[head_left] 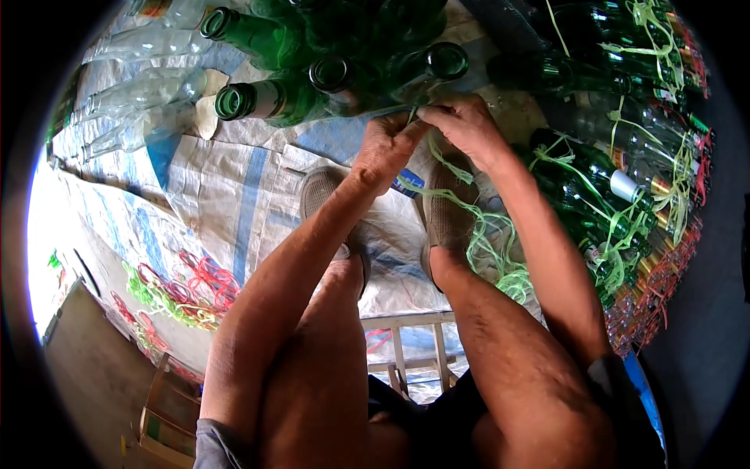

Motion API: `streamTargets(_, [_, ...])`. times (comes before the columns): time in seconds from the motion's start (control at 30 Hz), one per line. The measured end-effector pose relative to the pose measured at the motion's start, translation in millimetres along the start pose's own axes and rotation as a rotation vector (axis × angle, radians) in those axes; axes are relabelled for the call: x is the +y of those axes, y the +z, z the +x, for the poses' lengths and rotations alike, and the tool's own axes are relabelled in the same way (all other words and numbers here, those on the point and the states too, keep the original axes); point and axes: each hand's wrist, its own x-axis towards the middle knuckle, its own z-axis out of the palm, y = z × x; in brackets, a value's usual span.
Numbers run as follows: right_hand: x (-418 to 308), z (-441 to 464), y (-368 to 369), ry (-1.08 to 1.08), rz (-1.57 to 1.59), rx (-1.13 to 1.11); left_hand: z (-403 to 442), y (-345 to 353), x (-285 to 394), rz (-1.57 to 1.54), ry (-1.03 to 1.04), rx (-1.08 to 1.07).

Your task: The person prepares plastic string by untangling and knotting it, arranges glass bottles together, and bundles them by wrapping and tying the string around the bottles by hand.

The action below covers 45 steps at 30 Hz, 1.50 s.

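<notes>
Head view: pinching green twine between left hand and right hand, beside four-plus green-glass bottles toward far edge of tarp.

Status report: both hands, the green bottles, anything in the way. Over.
Left hand, right hand: close together, pinching green string. Green bottles clustered just beyond. Possible snag: slack string beside right shoe.
</notes>
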Motion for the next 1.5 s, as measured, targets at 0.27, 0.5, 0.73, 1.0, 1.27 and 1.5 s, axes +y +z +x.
streamTargets(0.27, [-8,-4,3,0.154,0.086,0.026,-12,1,5,-0.146,-0.145,0.132])
streamTargets(0.5, [8,-6,13,0.128,0.254,0.075,-13,-6,22,-0.251,-0.292,0.120])
streamTargets(0.73, [9,1,13,-0.239,-0.370,0.191,-9,-11,33,-0.189,-0.369,0.074])
streamTargets(1.0, [-4,-11,26,0.206,0.407,0.106,-8,-10,21,-0.276,-0.372,0.057])
streamTargets(1.27, [12,-9,17,0.285,0.530,-0.012,-13,-1,2,-0.459,-0.355,0.248])
streamTargets(1.5, [16,-7,13,0.289,0.484,-0.035,-17,1,-4,-0.509,-0.270,0.260])
